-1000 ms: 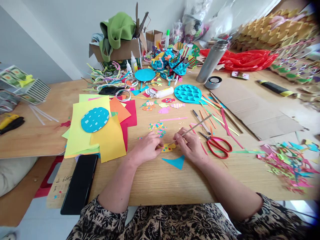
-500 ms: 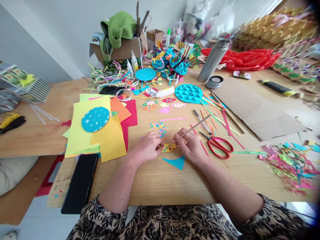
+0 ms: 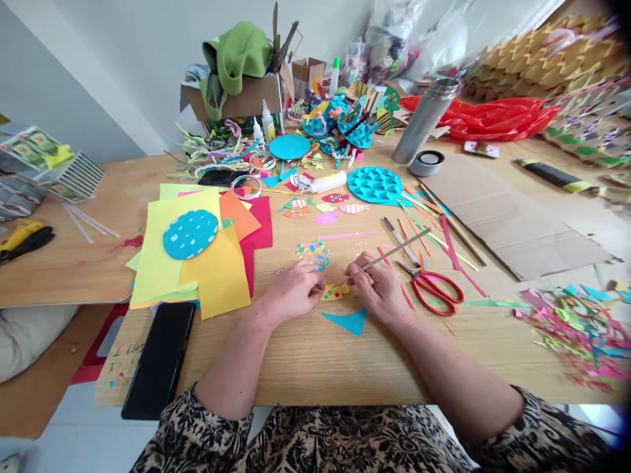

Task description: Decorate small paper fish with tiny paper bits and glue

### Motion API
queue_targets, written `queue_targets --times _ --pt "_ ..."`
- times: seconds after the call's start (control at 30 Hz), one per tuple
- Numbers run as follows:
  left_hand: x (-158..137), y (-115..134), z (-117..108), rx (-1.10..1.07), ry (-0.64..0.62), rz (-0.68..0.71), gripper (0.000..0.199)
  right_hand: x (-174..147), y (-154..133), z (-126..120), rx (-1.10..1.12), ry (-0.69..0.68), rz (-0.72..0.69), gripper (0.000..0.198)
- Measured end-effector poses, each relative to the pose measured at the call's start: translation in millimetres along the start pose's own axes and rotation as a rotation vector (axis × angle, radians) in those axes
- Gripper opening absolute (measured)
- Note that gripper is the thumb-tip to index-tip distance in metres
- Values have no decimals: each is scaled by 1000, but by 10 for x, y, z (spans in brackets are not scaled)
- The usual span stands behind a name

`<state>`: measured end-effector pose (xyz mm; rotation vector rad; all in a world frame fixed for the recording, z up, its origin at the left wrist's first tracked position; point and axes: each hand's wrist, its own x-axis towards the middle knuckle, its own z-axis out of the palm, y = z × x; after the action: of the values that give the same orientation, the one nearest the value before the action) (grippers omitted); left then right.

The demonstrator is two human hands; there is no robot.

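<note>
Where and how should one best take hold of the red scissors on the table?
Best by the red handles, probably from the right: these wide rings lie on that side, while the metal blades point left and forward.

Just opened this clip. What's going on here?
A person works at a table covered in cut paper. The right hand grips a thin stick slanting down toward a yellow spotted paper fish; whether its tip touches is unclear. The left hand is at the fish's left end. Paper bits lie just beyond, and red-handled scissors rest to the right.
</note>
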<state>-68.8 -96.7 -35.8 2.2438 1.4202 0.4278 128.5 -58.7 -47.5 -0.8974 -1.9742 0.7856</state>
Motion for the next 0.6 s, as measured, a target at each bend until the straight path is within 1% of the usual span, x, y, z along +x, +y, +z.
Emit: queue_targets --times 0.2,0.33,0.47,0.6 --pt "-1 6 -10 2 -2 -2 9 19 -56 5 -63 -78 -1 37" --pt "-2 7 -19 -1 -12 -5 9 25 -58 17 -67 -86 -8 39" --pt "1 15 -28 1 -13 0 10 16 -49 25 -62 -74 -15 38" --pt "4 20 -23 4 -6 1 10 -5 -23 17 21 15 -26 34"
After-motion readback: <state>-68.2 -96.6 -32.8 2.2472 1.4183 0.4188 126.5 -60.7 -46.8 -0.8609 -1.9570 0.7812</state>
